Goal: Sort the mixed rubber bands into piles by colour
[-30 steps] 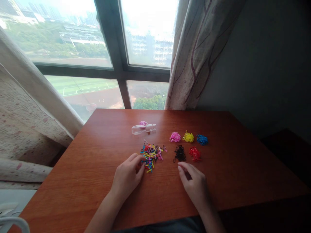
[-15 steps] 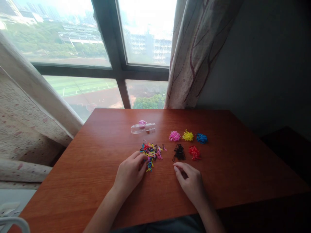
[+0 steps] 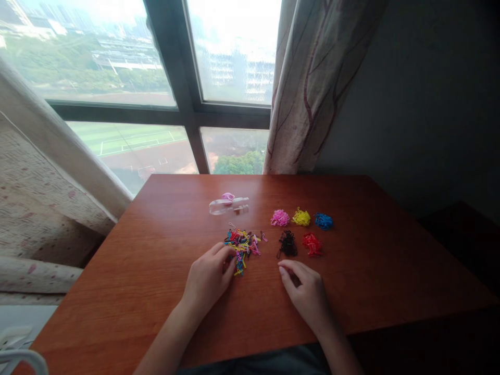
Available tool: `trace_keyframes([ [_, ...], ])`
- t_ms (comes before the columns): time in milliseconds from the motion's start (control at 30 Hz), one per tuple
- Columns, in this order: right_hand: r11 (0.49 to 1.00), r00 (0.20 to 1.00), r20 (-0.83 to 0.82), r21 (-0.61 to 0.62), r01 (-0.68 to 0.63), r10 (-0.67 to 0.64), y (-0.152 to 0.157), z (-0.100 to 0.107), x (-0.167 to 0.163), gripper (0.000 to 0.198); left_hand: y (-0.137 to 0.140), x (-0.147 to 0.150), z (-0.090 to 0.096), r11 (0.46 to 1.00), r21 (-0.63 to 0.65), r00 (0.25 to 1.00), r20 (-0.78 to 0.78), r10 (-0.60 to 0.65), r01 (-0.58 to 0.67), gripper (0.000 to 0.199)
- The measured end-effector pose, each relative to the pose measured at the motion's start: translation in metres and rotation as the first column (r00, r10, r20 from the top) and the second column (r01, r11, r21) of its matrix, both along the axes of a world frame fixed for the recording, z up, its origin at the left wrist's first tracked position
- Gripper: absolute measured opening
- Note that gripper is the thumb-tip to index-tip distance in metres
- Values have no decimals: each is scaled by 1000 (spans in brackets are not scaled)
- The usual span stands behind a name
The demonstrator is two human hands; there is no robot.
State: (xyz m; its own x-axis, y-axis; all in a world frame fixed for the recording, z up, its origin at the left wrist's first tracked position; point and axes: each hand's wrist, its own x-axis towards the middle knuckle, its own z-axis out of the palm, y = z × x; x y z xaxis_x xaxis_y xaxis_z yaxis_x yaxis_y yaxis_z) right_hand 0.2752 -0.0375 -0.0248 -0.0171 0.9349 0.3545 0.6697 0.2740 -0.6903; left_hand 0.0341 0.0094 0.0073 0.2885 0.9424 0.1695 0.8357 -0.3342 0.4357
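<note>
My left hand (image 3: pixel 208 271) rests at the left edge of a mixed pile of small coloured loop-shaped pins (image 3: pixel 244 240). Its thumb and forefinger come nearly together at the pile, and what lies between them is too small to make out. My right hand (image 3: pixel 303 284) is on the table just below a heap of black pins (image 3: pixel 288 243). Thumb and forefinger are pinched there, and anything they hold is hidden. Near it are heaps of red pins (image 3: pixel 312 244), pink pins (image 3: pixel 280 217), yellow pins (image 3: pixel 301 216) and blue pins (image 3: pixel 324 221).
Behind the mixed pile, a clear plastic bottle-like container (image 3: pixel 221 207) lies on its side with something pink at it. The brown wooden table (image 3: pixel 128 291) reaches a window with curtains (image 3: pixel 304 94). A white curved object (image 3: pixel 23 357) shows at the lower left.
The view has shifted very slightly. Both hands keep the same place and shape, and the heaps look unchanged.
</note>
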Motion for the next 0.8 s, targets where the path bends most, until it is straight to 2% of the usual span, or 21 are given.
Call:
trace_keyframes([
  [167,1000,1000,-6,-7,2,-2,0,0,0,21,0,2,2,1000,23,1000,26,-5,5,16],
  [267,1000,1000,-10,-3,2,-2,1,1,-1,21,3,12,8,998,37,998,51,-42,40,14],
  [467,1000,1000,-14,-19,-9,9,2,1,-1,21,24,66,26,985,17,985,-27,-170,171,14],
  [633,1000,999,-34,-7,-30,29,2,-1,0,21,46,111,26,975,8,973,-55,-223,223,15],
  [800,999,998,-46,-8,-31,30,2,0,-1,20,50,117,24,979,-10,978,-38,-204,204,17],
])
